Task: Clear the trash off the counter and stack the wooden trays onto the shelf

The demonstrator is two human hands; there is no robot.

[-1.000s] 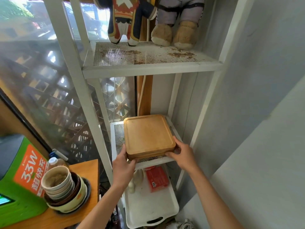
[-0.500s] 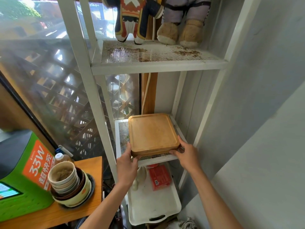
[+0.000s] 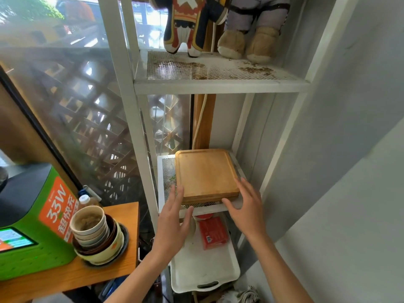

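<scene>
- ok so the wooden trays [image 3: 206,174] are sitting in a stack on the middle mesh shelf [image 3: 167,171] of the white rack, shoved over toward its right side and back edge, with a strip of bare mesh showing on the left
- looks like two or three trays from the layered front edge, can't say which for sure
- my left hand [image 3: 172,221] is just off the front left corner of the stack, grip spread wide, fingers [image 3: 175,193] fanned out, holding nothing. fingertips overlap the tray edge from this angle, can't tell if they're touching
- right hand [image 3: 247,211] same deal at the front right corner, grip spread and empty, thumb down by the shelf's front rail
- top shelf [image 3: 218,86] has two plush toys [image 3: 220,25] standing on rusty-looking mesh
- under the trays there's a white plastic tray [image 3: 203,270] with a red packet [image 3: 213,232] lying in it
- desk [image 3: 87,272] on the left: green charging kiosk [image 3: 32,219] near its back edge, a pile of dirty bowls [image 3: 96,235] by the right edge, small bottle [image 3: 84,200] tucked behind them
</scene>
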